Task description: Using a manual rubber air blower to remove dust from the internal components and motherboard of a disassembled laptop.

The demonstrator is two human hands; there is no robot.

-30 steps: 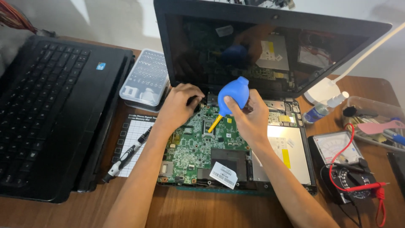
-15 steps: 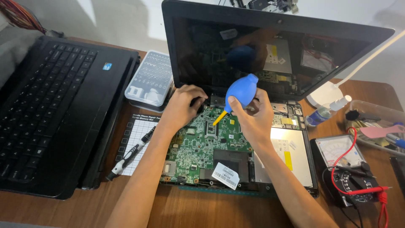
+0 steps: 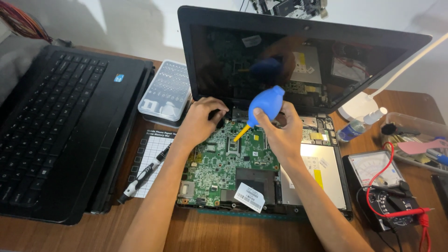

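Right hand clamped on blue blower, yellow nozzle angled down over green board of opened laptop on table. Left hand curled, braced at board's top edge by hinge. Best: short firm squeezes, nozzle just clear of components, dust driven outward.

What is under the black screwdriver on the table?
The black screwdriver lies across a white gridded screw mat. The person's left hand and forearm cover the mat's right edge.

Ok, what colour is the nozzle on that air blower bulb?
Yellow, on a blue air blower held in the right hand; the head view shows it best.
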